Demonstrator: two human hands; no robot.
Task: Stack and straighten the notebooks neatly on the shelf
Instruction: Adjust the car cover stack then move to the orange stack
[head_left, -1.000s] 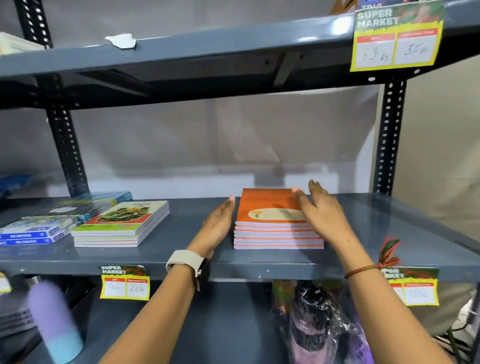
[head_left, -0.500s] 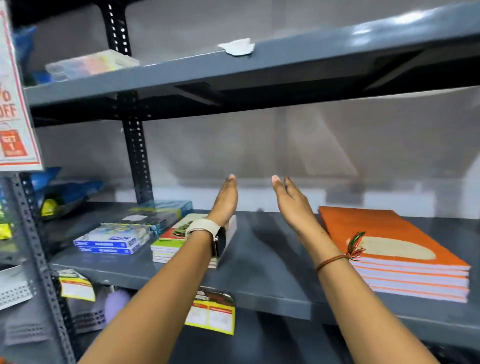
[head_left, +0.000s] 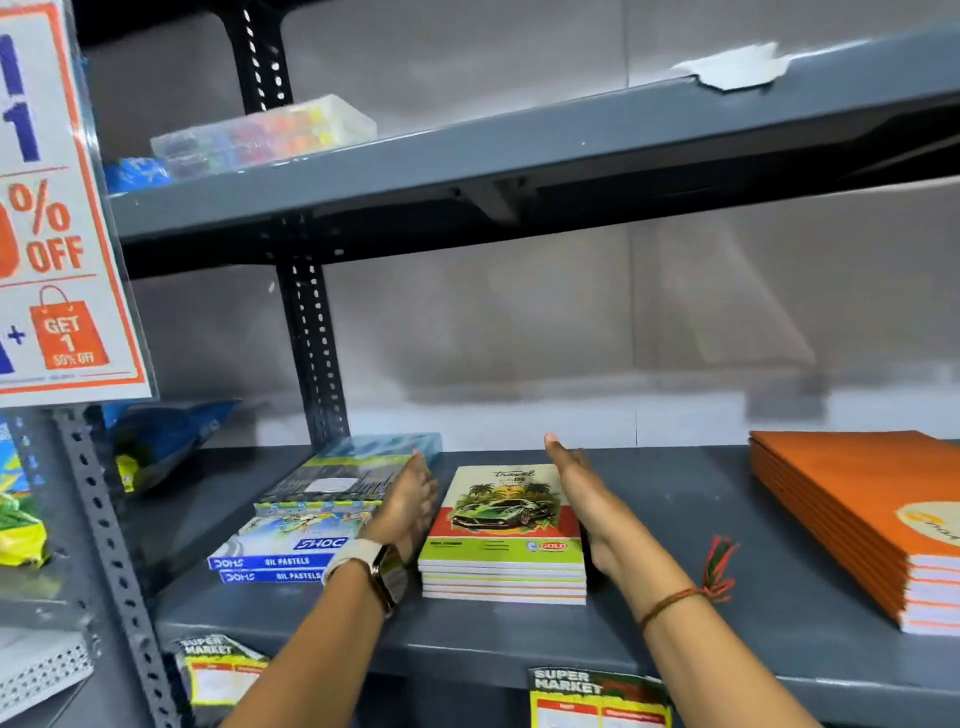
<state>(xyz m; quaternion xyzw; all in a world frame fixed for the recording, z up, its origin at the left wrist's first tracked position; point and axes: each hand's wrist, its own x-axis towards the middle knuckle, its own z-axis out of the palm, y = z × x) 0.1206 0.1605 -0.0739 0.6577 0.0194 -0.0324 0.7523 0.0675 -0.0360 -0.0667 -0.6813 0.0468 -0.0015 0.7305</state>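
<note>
Hands flank a short pile of notebooks on a grey metal shelf (head_left: 675, 519) in a shop aisle. The left hand (head_left: 410, 506) stands edge-on against the left side of the car-cover stack (head_left: 504, 535), fingers straight and together; the right hand (head_left: 584, 499) does the same along the right side, palm turned inward. Neither grip is closed around anything: both are flat and extended, bracketing the pile as if to square it. Whether the palms actually press the page edges cannot be told from this angle.

That pile already looks fairly even, its spines lined up at the front edge. Well apart to the right, the orange stack (head_left: 862, 519) sits with tidy edges, partly cut off by the frame. To the left, just beside the left hand, lie boxes of oil pastels (head_left: 285, 556) and a dark-covered stack (head_left: 353, 478) behind them, set at a slight angle.

Judging by this, the job appears well advanced: the orange pile seems finished, the car-cover pile is being trued, and the angled items at left may be what remains.
</note>
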